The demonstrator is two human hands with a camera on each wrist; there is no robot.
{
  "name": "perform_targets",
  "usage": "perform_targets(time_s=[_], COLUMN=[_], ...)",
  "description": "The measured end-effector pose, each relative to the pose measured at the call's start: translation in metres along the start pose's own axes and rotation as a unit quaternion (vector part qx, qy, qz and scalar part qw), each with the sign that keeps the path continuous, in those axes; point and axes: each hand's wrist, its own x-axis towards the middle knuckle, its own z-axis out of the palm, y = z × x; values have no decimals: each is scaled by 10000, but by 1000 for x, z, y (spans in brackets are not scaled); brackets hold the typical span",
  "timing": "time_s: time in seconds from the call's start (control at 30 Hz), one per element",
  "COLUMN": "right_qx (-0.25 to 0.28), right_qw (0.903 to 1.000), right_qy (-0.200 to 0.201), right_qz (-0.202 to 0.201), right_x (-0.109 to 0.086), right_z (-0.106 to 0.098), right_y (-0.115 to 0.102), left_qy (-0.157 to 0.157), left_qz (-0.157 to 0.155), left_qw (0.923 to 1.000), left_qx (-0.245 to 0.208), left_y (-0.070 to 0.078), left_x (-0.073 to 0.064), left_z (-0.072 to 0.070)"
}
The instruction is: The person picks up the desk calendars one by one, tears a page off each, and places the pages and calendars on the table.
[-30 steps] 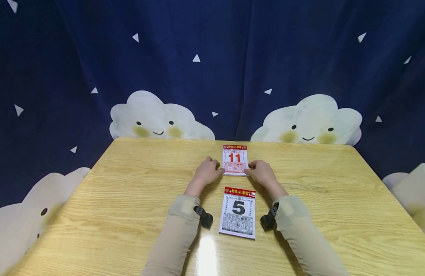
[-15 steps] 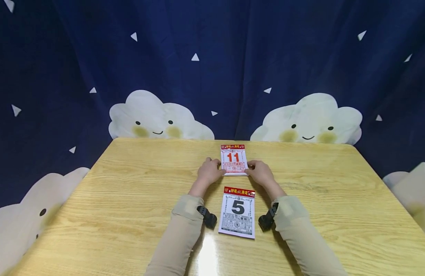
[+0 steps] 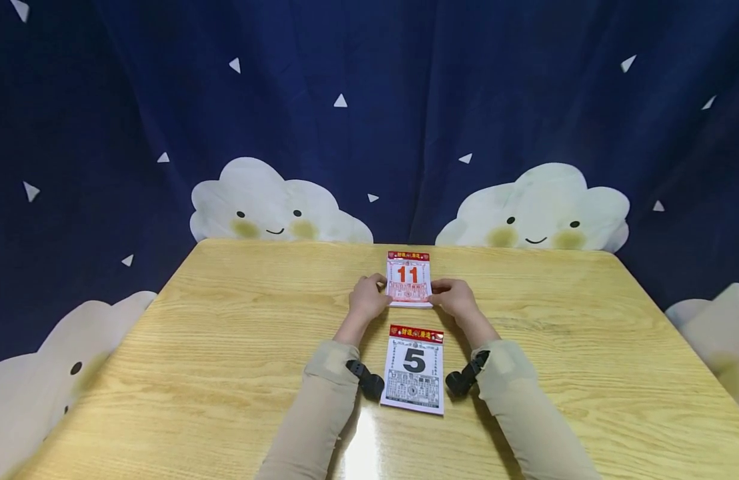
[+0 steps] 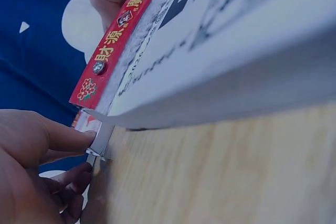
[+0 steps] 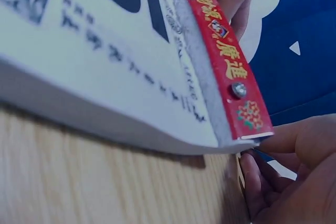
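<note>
Both hands (image 3: 368,298) (image 3: 456,299) pinch far calendar (image 3: 409,292) | red "11" (image 3: 401,275): head view only

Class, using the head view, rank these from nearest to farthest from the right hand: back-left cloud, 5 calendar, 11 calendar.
1. 11 calendar: right edge at the right hand.
2. 5 calendar: nearer side of the table.
3. Back-left cloud: on the curtain.

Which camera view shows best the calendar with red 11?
The head view: nearly the whole front of the 11 calendar is visible, number readable. The left wrist view shows only a small part at the left hand; in the right wrist view, I cannot make it out.
</note>
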Motion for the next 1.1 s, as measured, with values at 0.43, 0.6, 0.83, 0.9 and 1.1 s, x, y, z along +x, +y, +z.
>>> perform_targets(time_s=[0.43, 0.6, 0.83, 0.9, 1.1], right_qx=[1169, 1848, 2214, 2300, 2702], right_qw=[9931, 9827, 9751, 9731, 9624], right_qy=[81, -58, -29, -34, -117], right_qz=[24, 53, -82, -90, -254], right_x=[-6, -8, -13, -15, -22], right_z=[-3, -6, -9, -11, -15], right_y=[2, 0, -3, -5, -10], left_qy=[339, 306, -63, -194, -684], left_qz=[-33, -309, -340, -273, -232], left_qw=[9782, 9554, 9188, 9038, 8556], left_qx=[-2048, -2920, -3931, -4266, -5125], left_y=[-1, 2, -2, -4, -11], left_x=[1, -1, -2, -2, -3], left_z=[7, 2, -9, -12, -19])
